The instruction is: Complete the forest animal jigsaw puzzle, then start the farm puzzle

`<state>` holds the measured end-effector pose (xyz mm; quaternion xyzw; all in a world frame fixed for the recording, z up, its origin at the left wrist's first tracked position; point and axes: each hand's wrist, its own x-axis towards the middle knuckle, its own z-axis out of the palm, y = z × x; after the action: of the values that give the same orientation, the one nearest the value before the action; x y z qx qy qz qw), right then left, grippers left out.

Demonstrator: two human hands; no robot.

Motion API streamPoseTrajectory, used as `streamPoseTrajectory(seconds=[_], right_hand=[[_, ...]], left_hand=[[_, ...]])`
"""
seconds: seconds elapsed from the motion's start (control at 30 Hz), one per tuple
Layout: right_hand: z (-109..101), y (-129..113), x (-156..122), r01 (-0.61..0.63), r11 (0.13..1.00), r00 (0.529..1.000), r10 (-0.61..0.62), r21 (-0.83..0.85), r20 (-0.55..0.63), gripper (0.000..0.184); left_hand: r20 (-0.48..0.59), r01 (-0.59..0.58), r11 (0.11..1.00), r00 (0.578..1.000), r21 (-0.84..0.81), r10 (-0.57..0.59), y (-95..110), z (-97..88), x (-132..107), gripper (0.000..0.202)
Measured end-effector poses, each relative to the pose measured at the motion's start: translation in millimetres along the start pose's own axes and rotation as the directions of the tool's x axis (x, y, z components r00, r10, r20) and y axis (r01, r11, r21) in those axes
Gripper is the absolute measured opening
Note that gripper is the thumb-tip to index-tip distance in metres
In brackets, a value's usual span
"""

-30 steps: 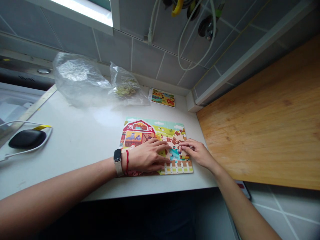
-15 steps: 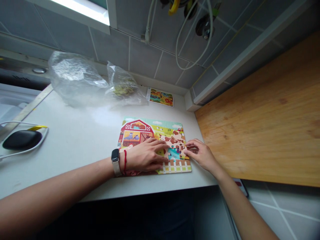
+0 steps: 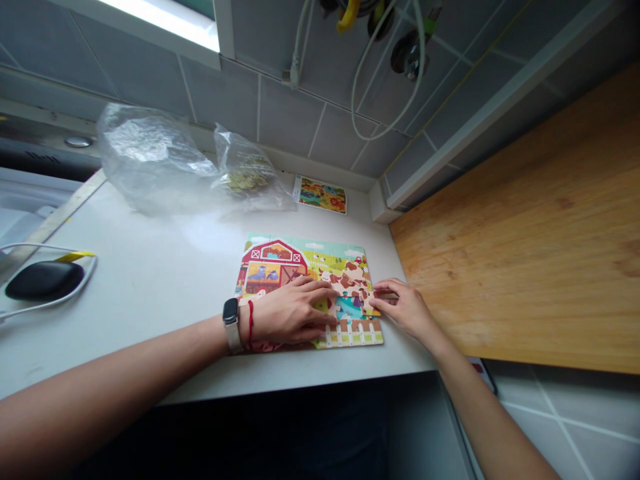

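A farm-scene jigsaw puzzle [image 3: 273, 252] with a red barn and brown-patched cows lies on the white counter. My left hand [image 3: 300, 310] rests flat across its middle, fingers spread and hiding part of the picture. My right hand [image 3: 403, 307] pinches a puzzle piece [image 3: 369, 303] at the puzzle's right edge, between thumb and fingers. Left of that piece is a gap showing the blue-green backing [image 3: 350, 307]. White fence pieces [image 3: 353, 333] run below the gap.
Behind the puzzle lie a picture card [image 3: 321, 194] and clear plastic bags [image 3: 155, 160], one with pieces inside. A black oval device [image 3: 45, 280] with a white cable sits at left. A wooden board [image 3: 525, 233] borders the right side. Cables [image 3: 387, 130] hang above.
The piece in my right hand has shifted slightly to the right, toward the puzzle's edge. My left hand stays in place.
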<state>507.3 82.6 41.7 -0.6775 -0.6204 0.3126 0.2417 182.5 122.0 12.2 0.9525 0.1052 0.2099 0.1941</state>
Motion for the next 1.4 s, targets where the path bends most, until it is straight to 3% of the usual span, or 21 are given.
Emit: streamPoseTrajectory(seconds=[0.17, 0.33, 0.57, 0.73, 0.9, 1.0, 1.2, 1.3, 1.4], right_hand=[[-1.4, 11.1, -6.8, -0.046, 0.998, 0.99, 0.041, -0.033, -0.133, 0.044], [6.8, 21.1, -19.9, -0.113, 0.99, 0.986, 0.122, 0.082, -0.11, 0.053], [16.8, 15.5, -26.1, -0.119, 0.992, 0.983, 0.124, 0.046, -0.136, 0.059], [12.9, 13.0, -27.4, -0.17, 0.963, 0.969, 0.201, 0.208, -0.141, 0.061], [8.2, 3.9, -27.5, -0.205, 0.873, 0.955, 0.278, 0.442, -0.107, 0.06], [4.7, -1.9, -24.4, -0.221, 0.86, 0.953, 0.291, 0.46, -0.087, 0.06], [-4.7, -8.9, -13.5, -0.118, 0.965, 0.985, 0.144, 0.234, -0.096, 0.05], [-7.1, -21.6, -7.9, -0.03, 0.992, 0.999, 0.025, 0.119, 0.04, 0.037], [-3.9, -40.8, -2.3, 0.115, 0.993, 0.975, -0.109, -0.019, 0.196, 0.023]], left_hand=[[0.008, 0.005, 1.0, 1.0, 0.004, -0.005, 0.1, -0.2, -0.1, 0.032], [-0.006, 0.002, 1.0, 1.0, -0.007, -0.002, 0.1, -0.1, 0.6, 0.03], [0.025, 0.017, 1.0, 1.0, -0.005, -0.016, 0.8, -0.3, 1.3, 0.031], [0.041, 0.018, 1.0, 0.999, 0.008, -0.019, 0.4, -0.3, 0.9, 0.032], [0.051, 0.027, 1.0, 0.998, 0.004, -0.027, 0.0, 0.2, 0.4, 0.033], [0.05, 0.025, 1.0, 0.998, -0.004, -0.025, 0.1, -0.2, 0.7, 0.032], [0.017, 0.008, 1.0, 1.0, -0.003, -0.008, -0.8, 1.4, -0.2, 0.032], [0.011, 0.005, 1.0, 1.0, 0.009, -0.005, -1.7, 2.9, -0.9, 0.032], [-0.016, -0.012, 1.0, 1.0, 0.004, 0.012, -2.6, 4.2, -1.2, 0.031]])
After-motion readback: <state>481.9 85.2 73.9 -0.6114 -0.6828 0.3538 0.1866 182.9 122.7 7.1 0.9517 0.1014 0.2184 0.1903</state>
